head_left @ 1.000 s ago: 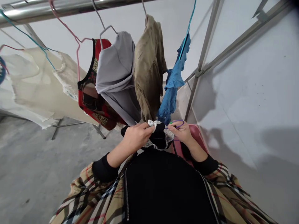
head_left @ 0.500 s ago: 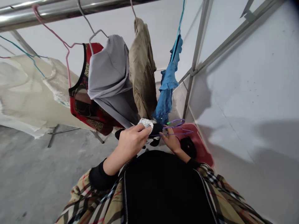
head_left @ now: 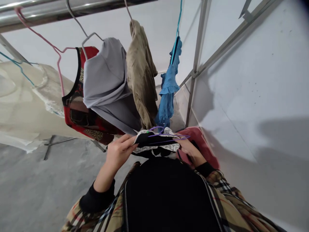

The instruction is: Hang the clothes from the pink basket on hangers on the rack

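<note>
A black garment with white lace edging (head_left: 158, 140) is stretched between my two hands at waist height. My left hand (head_left: 120, 152) pinches its left end, thumb and fingers closed on the lace edge. My right hand (head_left: 190, 150) is at the other end, its fingers closed around the garment's edge and the purple wire hanger; some fingertips are hidden. That purple hanger (head_left: 177, 136) lies across the garment's neck opening, its hook turned away from me. A small green spot shows by the lace on the left.
From a metal rail (head_left: 43, 19) hang a grey top (head_left: 105, 74), a brown garment (head_left: 141, 71), a blue ruffled garment (head_left: 169, 85), a red patterned garment (head_left: 79, 112) and pale garments (head_left: 21, 93). A pink basket (head_left: 205, 145) stands by the wall on the right. Metal struts (head_left: 195, 64) rise behind.
My left hand has moved left and my right hand right, spreading the bunched garment wide. The purple hanger has shifted left, over the garment's neck opening.
</note>
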Demonstrator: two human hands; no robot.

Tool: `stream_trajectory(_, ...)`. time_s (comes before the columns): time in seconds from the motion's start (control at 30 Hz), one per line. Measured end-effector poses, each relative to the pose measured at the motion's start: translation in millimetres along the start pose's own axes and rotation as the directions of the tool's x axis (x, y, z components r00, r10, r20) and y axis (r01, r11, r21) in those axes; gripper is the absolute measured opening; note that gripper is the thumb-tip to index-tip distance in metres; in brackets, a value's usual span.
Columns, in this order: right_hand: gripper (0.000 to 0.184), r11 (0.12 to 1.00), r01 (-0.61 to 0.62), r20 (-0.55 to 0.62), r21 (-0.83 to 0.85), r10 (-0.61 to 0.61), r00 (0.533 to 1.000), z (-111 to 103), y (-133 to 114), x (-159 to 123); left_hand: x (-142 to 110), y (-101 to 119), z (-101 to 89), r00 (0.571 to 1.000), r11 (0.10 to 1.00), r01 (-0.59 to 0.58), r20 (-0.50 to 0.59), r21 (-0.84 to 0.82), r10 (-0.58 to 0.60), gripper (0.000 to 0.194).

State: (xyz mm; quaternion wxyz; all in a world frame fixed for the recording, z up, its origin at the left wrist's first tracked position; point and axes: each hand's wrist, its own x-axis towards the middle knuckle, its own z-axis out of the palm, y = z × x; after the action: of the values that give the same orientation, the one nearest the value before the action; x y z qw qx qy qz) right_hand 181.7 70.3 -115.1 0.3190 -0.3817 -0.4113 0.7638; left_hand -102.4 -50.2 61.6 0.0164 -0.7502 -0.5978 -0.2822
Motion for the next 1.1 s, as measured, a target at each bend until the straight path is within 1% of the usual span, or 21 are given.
stream_trajectory(0.07, 0.042, 0.992, -0.016, 0.000, 0.128, 0.016, 1.000, -5, -10, -6, -10, -8, 4.5, 0.999, 0.999, 0.025, -0.025, -0.035, -0.026, 0.016)
stream_trajectory(0.13, 0.041, 0.984, -0.004, -0.019, 0.176, 0.007, 1.000, -6, -20, -10, -17, -12, 9.3, 0.997, 0.997, 0.044, -0.058, -0.067, -0.048, 0.015)
stream_trajectory(0.27, 0.038, 0.982, 0.032, -0.107, 0.186, -0.012, 0.994, -3, -35, -13, -28, -17, 14.6, 0.989, 0.993, 0.075, -0.119, -0.095, -0.086, 0.014)
stream_trajectory(0.4, 0.037, 0.982, 0.099, -0.240, 0.160, -0.059, 0.969, -1, -41, -14, -39, -21, 16.0, 0.988, 0.987, 0.113, -0.095, -0.118, -0.124, 0.015)
stream_trajectory(0.5, 0.036, 0.981, 0.157, -0.330, 0.114, -0.111, 0.937, -1, -46, -14, -49, -24, 17.5, 0.987, 0.979, 0.131, -0.069, -0.155, -0.143, 0.015)
stream_trajectory(0.57, 0.035, 0.977, 0.197, -0.361, 0.077, -0.157, 0.919, 0, -49, -16, -55, -26, 18.3, 0.984, 0.974, 0.155, -0.058, -0.164, -0.166, 0.016)
stream_trajectory(0.63, 0.035, 0.975, 0.218, -0.371, 0.047, -0.186, 0.910, 2, -53, -18, -59, -28, 18.2, 0.981, 0.971, 0.166, -0.071, -0.169, -0.180, 0.015)
stream_trajectory(0.7, 0.034, 0.973, 0.229, -0.377, 0.006, -0.210, 0.902, 3, -56, -20, -61, -27, 16.8, 0.978, 0.968, 0.157, -0.105, -0.194, -0.180, 0.014)
stream_trajectory(0.83, 0.031, 0.949, 0.260, -0.394, -0.177, -0.310, 0.865, 2, -59, -24, -60, -23, 10.6, 0.967, 0.960, 0.167, -0.152, -0.225, -0.204, 0.022)
stream_trajectory(0.93, 0.030, 0.920, 0.261, -0.384, -0.291, -0.362, 0.849, -1, -60, -26, -60, -21, 5.0, 0.969, 0.967, 0.131, -0.176, -0.220, -0.171, 0.026)
stream_trajectory(1.0, 0.030, 0.907, 0.261, -0.364, -0.331, -0.378, 0.851, -2, -61, -26, -62, -21, 1.3, 0.980, 0.967, 0.084, -0.158, -0.242, -0.124, 0.025)
stream_trajectory(1.1, 0.030, 0.884, 0.257, -0.360, -0.390, -0.403, 0.841, -3, -64, -27, -67, -23, -3.5, 0.993, 0.972, 0.087, -0.060, -0.216, -0.102, 0.024)
